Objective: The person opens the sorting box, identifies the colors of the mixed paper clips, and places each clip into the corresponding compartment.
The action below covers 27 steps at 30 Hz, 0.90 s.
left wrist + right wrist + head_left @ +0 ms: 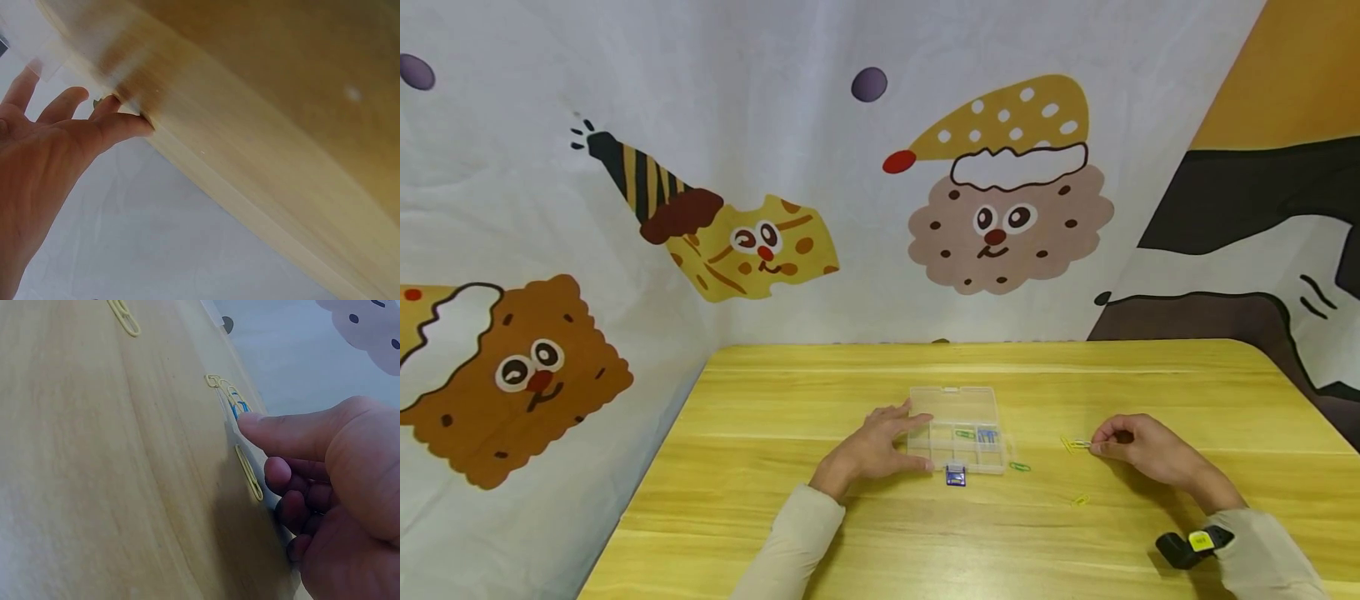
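A clear plastic compartment box [953, 457] lies on the table with its lid [953, 406] raised at the back. Inside, one compartment holds a green paper clip [965, 434] and another blue paper clips [987, 437]. My left hand [874, 443] rests spread over the box's left side, its fingers mostly straight. To the right of the box, my right hand [1146, 450] pinches a yellow paper clip [234, 395] between thumb and index finger. Blue wire [239, 405] shows at the thumb tip; whether it is a separate clip, I cannot tell. Another yellow paper clip [249, 474] lies beside these fingers.
A loose green paper clip [1020, 467] lies just right of the box. Nearer the front is a yellow paper clip [1080, 501]. The box's front latch [955, 476] has a blue label. Behind the wooden table [820, 367] hangs a cartoon-printed cloth [865, 250].
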Available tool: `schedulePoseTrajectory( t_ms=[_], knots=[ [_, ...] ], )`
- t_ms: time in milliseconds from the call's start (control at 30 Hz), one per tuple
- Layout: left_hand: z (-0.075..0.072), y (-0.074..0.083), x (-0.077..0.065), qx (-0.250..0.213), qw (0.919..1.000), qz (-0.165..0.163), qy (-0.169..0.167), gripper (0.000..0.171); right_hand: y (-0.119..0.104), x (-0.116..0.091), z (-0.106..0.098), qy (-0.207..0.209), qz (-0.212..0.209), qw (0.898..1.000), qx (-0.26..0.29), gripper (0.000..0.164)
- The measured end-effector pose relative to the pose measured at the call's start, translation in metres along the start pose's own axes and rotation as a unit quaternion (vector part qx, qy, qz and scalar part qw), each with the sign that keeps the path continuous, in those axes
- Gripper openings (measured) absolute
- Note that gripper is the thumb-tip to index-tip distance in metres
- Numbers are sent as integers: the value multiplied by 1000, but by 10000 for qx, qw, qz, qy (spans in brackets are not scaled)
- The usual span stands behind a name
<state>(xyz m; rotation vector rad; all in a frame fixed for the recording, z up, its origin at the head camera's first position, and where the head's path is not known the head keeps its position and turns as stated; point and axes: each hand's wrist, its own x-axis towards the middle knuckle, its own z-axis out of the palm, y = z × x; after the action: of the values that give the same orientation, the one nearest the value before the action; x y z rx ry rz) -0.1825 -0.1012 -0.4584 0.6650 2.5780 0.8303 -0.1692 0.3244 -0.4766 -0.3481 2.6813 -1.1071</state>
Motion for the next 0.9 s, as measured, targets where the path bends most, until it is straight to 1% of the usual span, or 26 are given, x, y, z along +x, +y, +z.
schedulePoseTrajectory(
  t_ms=[167, 467, 633, 733, 900],
  knots=[
    [0, 0, 0, 13, 10000, 38, 2, 74, -1, 0, -2, -9, -63, 10000, 23, 10],
    [-1, 0, -1, 27, 10000, 20, 13, 75, -1, 1, -4, 92, -112, 9995, 294, 10],
    [0, -1, 0, 19, 10000, 17, 18, 74, -1, 1, -4, 109, -186, 9994, 273, 8],
    [0, -1, 0, 14, 10000, 6, 19, 74, -4, 2, -4, 161, -279, 9992, 243, 7],
    [0, 0, -1, -11, 10000, -10, 15, 74, -9, 4, -3, 286, -588, 9978, 95, 6]
  ],
)
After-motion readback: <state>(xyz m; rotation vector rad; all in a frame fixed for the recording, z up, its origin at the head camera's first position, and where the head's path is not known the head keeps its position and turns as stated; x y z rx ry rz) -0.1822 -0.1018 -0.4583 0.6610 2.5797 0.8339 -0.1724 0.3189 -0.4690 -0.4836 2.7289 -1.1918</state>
